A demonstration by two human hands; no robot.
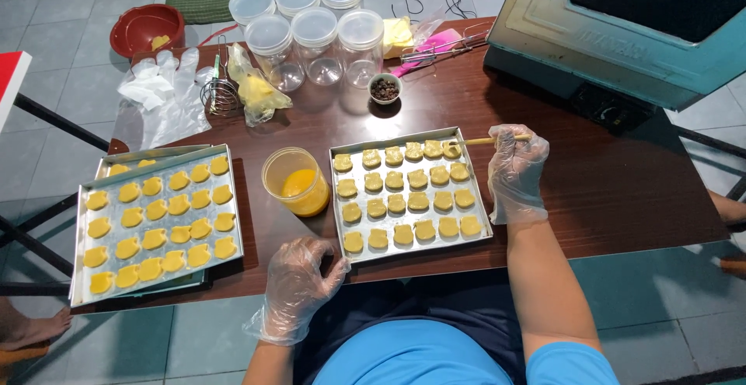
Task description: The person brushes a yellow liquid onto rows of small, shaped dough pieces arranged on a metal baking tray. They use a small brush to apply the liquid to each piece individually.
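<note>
My right hand [514,169], in a clear plastic glove, grips a thin wooden-handled brush [475,141] whose tip touches a cookie at the top right corner of the middle metal tray [334,198]. That tray carries several rows of pale yellow shaped cookies [407,191]. My gloved left hand [299,280] rests on the table's front edge, fingers spread, holding nothing, just below a clear cup of yellow egg wash [298,183].
A second tray [78,268] of glossier yellow cookies lies at the left, stacked on another. Behind stand several lidded clear jars [315,43], a small bowl of dark chips [384,88], a whisk [221,94], crumpled gloves [159,86] and a teal oven [622,27]. A red bowl [146,29] sits on the floor.
</note>
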